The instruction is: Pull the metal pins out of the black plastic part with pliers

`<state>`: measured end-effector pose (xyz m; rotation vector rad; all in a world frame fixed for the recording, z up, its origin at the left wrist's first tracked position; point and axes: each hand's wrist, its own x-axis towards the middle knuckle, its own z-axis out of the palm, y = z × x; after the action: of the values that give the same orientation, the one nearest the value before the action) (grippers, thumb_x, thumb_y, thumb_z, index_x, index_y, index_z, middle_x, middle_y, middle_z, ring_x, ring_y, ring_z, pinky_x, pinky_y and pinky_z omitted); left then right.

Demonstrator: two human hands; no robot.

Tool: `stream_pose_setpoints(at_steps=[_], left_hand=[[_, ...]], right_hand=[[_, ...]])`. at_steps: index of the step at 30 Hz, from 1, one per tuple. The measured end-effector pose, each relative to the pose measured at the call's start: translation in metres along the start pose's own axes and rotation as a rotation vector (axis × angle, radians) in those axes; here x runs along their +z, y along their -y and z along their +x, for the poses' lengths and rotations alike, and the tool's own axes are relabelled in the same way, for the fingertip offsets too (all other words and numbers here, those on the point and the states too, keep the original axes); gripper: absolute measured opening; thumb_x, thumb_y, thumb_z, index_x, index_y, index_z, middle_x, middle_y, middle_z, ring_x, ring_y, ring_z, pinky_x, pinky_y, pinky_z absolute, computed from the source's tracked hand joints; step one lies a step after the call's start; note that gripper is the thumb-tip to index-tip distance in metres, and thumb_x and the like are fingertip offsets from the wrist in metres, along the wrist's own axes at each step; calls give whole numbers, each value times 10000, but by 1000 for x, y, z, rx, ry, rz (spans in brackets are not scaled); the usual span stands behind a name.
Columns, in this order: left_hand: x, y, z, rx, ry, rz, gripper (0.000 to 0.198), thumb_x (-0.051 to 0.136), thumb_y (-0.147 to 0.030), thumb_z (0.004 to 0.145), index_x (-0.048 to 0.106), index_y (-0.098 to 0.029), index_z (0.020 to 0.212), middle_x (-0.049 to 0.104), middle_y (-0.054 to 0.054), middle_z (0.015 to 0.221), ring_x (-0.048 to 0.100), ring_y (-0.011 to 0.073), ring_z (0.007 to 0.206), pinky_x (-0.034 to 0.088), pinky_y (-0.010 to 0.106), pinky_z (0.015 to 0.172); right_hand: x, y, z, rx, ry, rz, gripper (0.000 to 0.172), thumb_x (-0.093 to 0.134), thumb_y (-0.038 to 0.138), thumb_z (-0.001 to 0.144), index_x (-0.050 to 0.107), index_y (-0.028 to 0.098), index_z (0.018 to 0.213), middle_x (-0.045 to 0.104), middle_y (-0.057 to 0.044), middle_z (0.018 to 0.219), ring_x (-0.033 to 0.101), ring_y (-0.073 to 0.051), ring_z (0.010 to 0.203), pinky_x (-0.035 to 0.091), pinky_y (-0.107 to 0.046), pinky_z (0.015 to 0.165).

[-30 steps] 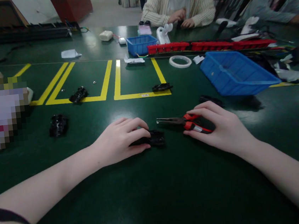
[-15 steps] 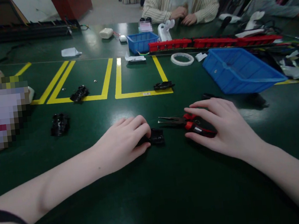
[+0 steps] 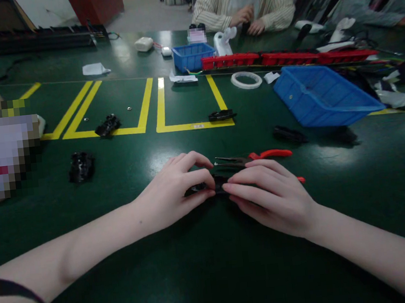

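Observation:
Between my two hands is a small black plastic part (image 3: 220, 184), partly covered by fingers. My left hand (image 3: 182, 182) pinches its left end with thumb and forefinger. From the other side, my right hand (image 3: 272, 192) closes its fingertips on the right end. Just behind the part, needle-nose pliers (image 3: 238, 161) with red handles lie on the table, jaws pointing left and slightly apart. The right hand covers some of their handles and does not grip them. Another black part (image 3: 289, 134) rests beyond the pliers.
More black parts (image 3: 81, 167) lie left and near the yellow tape lines (image 3: 113, 132). A large blue bin (image 3: 327, 95) stands tilted at right, a smaller one (image 3: 193, 58) farther back. A tape roll (image 3: 246, 80) and red strips (image 3: 286, 58) lie behind. A person (image 3: 245, 7) sits opposite.
My right hand has let go of the pliers, leaving them on the table, and moved left onto the black part. My left hand has shifted slightly right, still on that part.

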<state>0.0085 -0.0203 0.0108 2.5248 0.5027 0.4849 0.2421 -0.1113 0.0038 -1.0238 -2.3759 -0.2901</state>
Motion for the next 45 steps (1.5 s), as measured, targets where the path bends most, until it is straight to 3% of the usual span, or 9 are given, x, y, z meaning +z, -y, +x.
stream_pose_setpoints(at_steps=[5,11,15,20,25,30,37,41,45], left_hand=[[1,-5,1,-14,-61,-262,33,670,-209,929,702,-213,926,625,29,1123,589,190,1087,465,375,948],[3,-15,3,-145,-188,-628,28,736,-178,873,744,-192,896,646,1,1008,625,120,969,508,258,885],[2,-17,2,-138,-241,-704,66,717,-147,879,749,-182,924,663,9,993,626,118,965,514,249,886],[0,-14,2,-96,-311,-649,89,701,-143,892,757,-197,933,632,11,1005,596,125,998,515,252,879],[2,-13,2,-59,-332,-597,106,698,-130,894,753,-206,943,609,12,1026,581,129,1016,509,259,885],[4,-10,1,-19,-315,-571,104,694,-141,904,750,-210,959,609,19,1040,584,138,1032,517,274,891],[0,-5,-2,109,-394,-392,102,705,-133,893,723,-189,977,617,27,1014,598,134,975,519,276,854],[-3,1,-3,179,-339,-220,145,676,-172,919,687,-190,1062,617,38,1048,605,150,982,522,295,852],[-2,12,-2,38,-185,-50,513,712,-389,890,541,-197,1334,573,110,1287,548,270,1188,481,434,968]], right_hand=[[7,-1,7,-38,-64,102,284,682,113,867,631,150,1143,746,-102,996,698,-176,863,570,-339,747],[6,4,20,2,-182,195,333,751,116,817,619,156,1119,753,-97,967,712,-171,862,577,-313,739],[5,7,30,47,-213,260,299,707,68,830,612,197,1082,761,-66,945,719,-168,845,570,-310,712],[5,10,38,316,-153,438,159,664,135,872,653,225,1002,755,-14,925,700,-144,786,547,-285,676],[6,14,41,469,-40,714,78,636,149,898,695,199,889,723,16,826,667,-121,740,507,-253,661],[8,16,41,518,-40,888,81,625,159,914,697,191,933,723,-3,917,649,-127,816,506,-258,718],[5,18,39,541,-57,936,76,598,205,928,669,218,907,663,4,830,633,-135,766,516,-288,700],[3,17,37,641,-89,916,102,586,258,943,671,235,893,664,4,822,639,-130,705,522,-282,642],[2,12,34,650,-146,759,41,643,242,908,683,236,913,673,6,820,648,-134,700,527,-284,634]])
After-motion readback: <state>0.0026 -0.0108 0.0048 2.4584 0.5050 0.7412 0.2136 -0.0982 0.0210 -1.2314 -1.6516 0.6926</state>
